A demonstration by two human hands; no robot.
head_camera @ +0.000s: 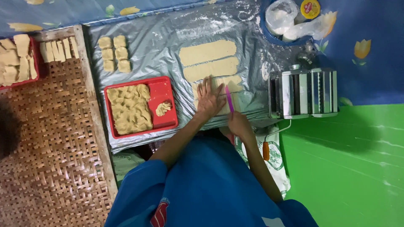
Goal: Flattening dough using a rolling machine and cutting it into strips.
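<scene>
The left hand (209, 100) lay flat, fingers spread and holding nothing, pressed on a sheet of rolled dough (219, 94) spread over the grey plastic sheet (160, 50). Just to its right, the right hand (239, 124) was closed around a purple cutter (229, 98), whose blade rested on the same dough beside the left fingers. Farther off lay two more dough strips (209, 59), one beyond the other. To the left of the hands sat a red tray (165, 93) heaped with dough pieces (129, 108), and beyond it a small group of cut dough squares (114, 54). A metal pasta roller (304, 92) stood to the right, near the hands. At far left a woven mat (50, 138) carried another red tray (37, 63).
</scene>
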